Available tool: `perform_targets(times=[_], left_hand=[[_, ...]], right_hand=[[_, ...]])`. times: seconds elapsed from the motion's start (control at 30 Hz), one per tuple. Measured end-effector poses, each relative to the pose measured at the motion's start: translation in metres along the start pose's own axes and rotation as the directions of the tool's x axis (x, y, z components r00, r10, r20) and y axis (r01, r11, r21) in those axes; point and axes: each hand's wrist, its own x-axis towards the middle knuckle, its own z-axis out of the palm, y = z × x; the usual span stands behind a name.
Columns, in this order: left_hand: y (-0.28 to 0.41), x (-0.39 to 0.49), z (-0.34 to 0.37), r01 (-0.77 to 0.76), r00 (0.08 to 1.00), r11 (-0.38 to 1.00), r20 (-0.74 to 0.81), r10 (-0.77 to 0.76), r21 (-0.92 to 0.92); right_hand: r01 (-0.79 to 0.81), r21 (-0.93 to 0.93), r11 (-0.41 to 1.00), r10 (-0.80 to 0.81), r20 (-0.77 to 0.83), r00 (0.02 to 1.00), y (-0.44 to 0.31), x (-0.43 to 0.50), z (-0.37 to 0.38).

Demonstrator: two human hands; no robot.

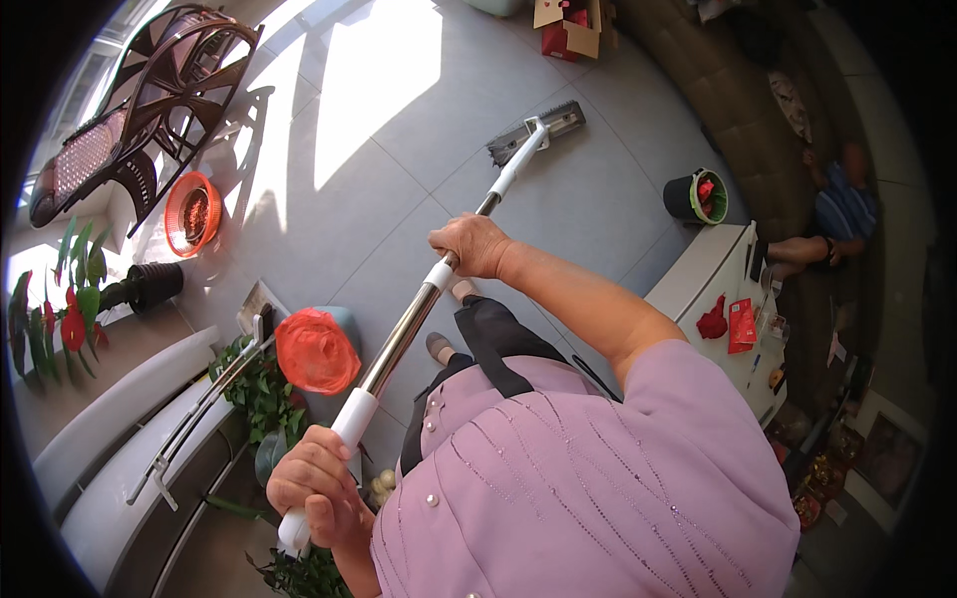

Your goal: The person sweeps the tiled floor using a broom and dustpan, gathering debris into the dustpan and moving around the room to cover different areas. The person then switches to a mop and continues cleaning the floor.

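Observation:
A long-handled floor brush with a white and metal pole (405,334) slants across the view. Near the pole's white top end, my left hand (314,486) is wrapped around its grip. Farther down, my right hand (471,243) grips the metal part beside a white collar. The wide grey brush head (537,133) rests on the grey tiled floor (389,202), its bristles showing at the edges. Both my feet stand on the tiles below the pole, partly hidden by the dark trousers and apron.
Left lie an orange basket (193,214), a dark chair (142,119), a potted plant (78,314) and a red-bag-covered bin (318,351). Right are a lined bin (695,196), a white table (691,280) and a brown sofa (695,75) with a seated person (845,202). An open box (570,30) stands ahead.

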Motion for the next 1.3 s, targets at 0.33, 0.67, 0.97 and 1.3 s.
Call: perform_targets(times=[0.33,0.67,0.97,1.3], left_hand=[[-0.1,0.057,0.045,-0.114,0.953,0.993,0.28,0.115,-0.019],[-0.021,0.06,0.006,0.096,0.966,0.989,0.25,-0.066,-0.112],[0.025,0.023,-0.071,0.316,0.928,0.93,0.266,-0.261,-0.19],[0.127,-0.094,-0.176,-0.049,0.992,0.99,0.11,0.064,-0.133]], right_hand=[[-0.079,0.022,0.997,0.082,-0.256,0.963,0.108,0.069,-0.011],[-0.16,0.155,0.975,0.207,-0.372,0.905,0.01,-0.025,0.037],[-0.335,0.323,0.885,0.322,0.094,0.942,-0.114,-0.127,0.116],[0.079,0.151,0.985,-0.109,0.205,0.973,-0.211,-0.079,0.134]])
